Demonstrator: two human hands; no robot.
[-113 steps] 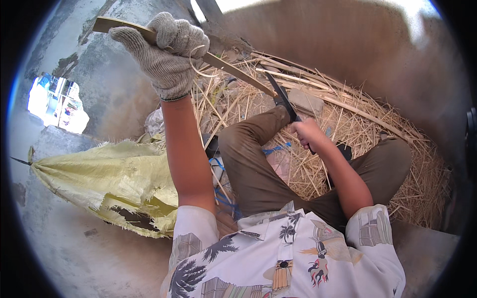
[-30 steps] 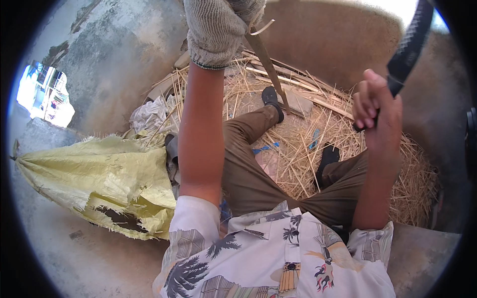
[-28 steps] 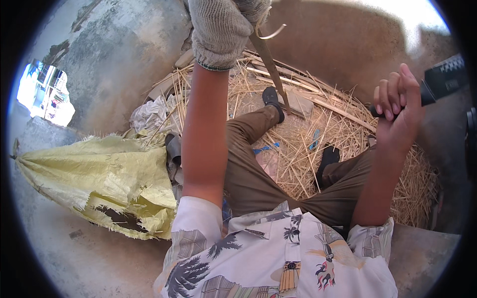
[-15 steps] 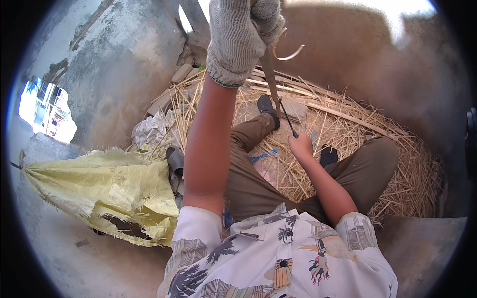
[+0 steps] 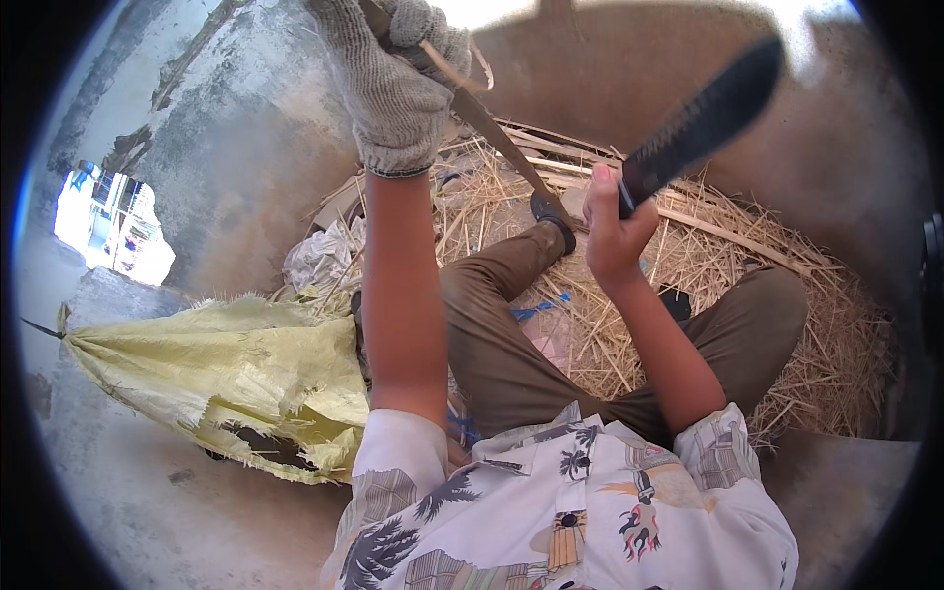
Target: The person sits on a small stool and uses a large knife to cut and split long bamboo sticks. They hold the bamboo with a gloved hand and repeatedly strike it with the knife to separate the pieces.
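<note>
Knife (image 5: 703, 123) swung up from beside the strip (image 5: 506, 147), now two o'clock, my right hand (image 5: 621, 231) gripping it; gloved left hand (image 5: 398, 98) clasps strip, twelve o'clock. Best keep glove clear of blade.

Since half a second ago, the bare right hand (image 5: 621, 236) has lifted the broad black-bladed knife (image 5: 703, 118) from the long, flat brown woody strip (image 5: 506, 147) to point far right. The left hand in its grey knitted glove (image 5: 393, 98) has shifted left, slanting the strip more.
</note>
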